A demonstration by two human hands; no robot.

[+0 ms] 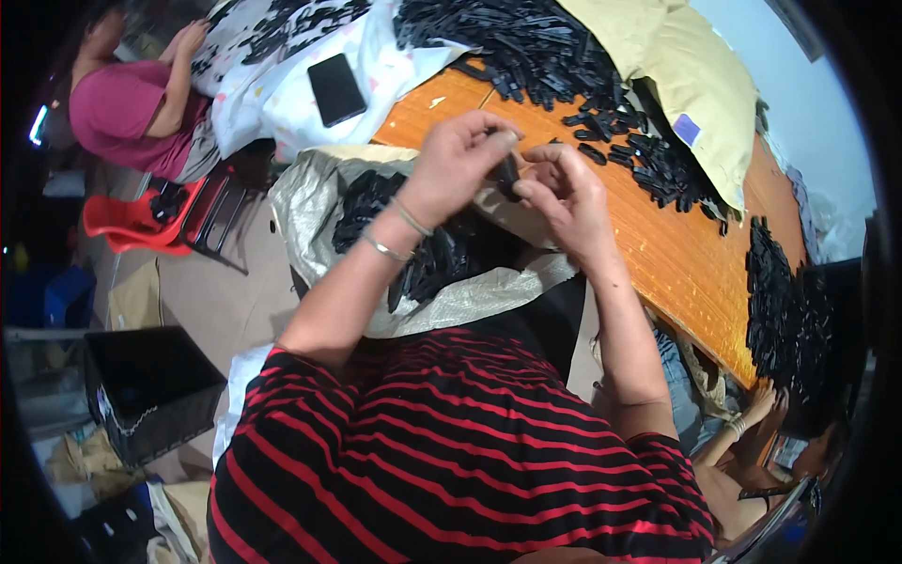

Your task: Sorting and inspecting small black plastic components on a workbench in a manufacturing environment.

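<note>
**Head view: both your hands on one small black part**

Head view has your left hand [460, 164] and right hand [564, 197] raised together above the woven sack [319, 202]. Your left fingers are curled shut around a small black part [508, 174], thumb and forefinger pinching its upper end. Your right hand meets it from the other side, fingertips bent in and touching the same piece; how firmly it grips, you cannot tell. The sack below sits open and holds more black pieces [442, 258]. Beyond it, the orange table [676, 254] carries a heap of black parts [536, 47], with a black phone [335, 88] lying on a white cloth [272, 94]. A person in pink [127, 113] sits at the far left.
</note>
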